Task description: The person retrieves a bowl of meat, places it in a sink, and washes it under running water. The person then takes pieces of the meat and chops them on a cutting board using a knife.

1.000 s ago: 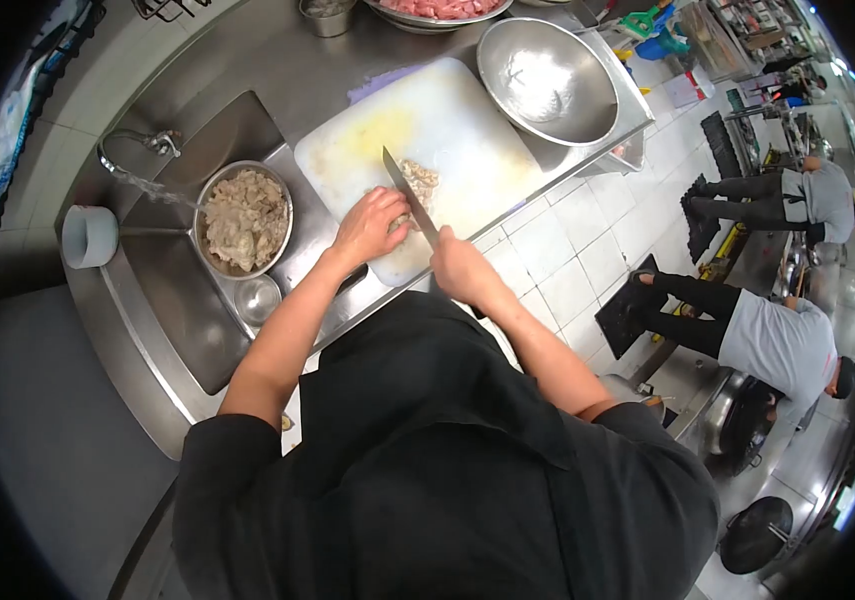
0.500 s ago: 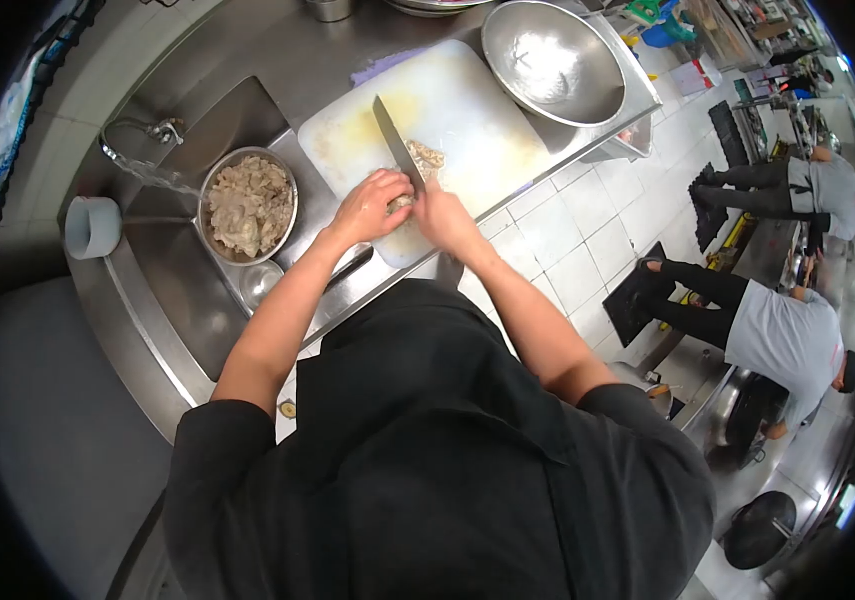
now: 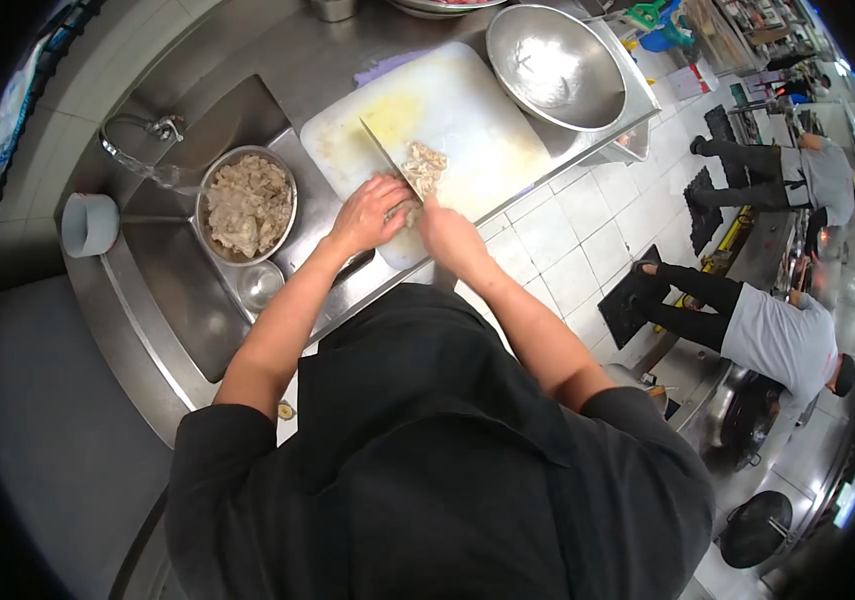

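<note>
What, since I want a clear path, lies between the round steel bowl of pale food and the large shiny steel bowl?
The head view shows steel sink edge, then white rectangular cutting board with a long steel knife over it.

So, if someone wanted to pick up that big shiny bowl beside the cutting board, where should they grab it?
I'd take the big bowl by opposite parts of its rim, coming down from above, thumbs over the lip and fingers against the outside. It sits open side up, wide and round, and no handle shows, so a two-sided hold should keep it level.
</note>
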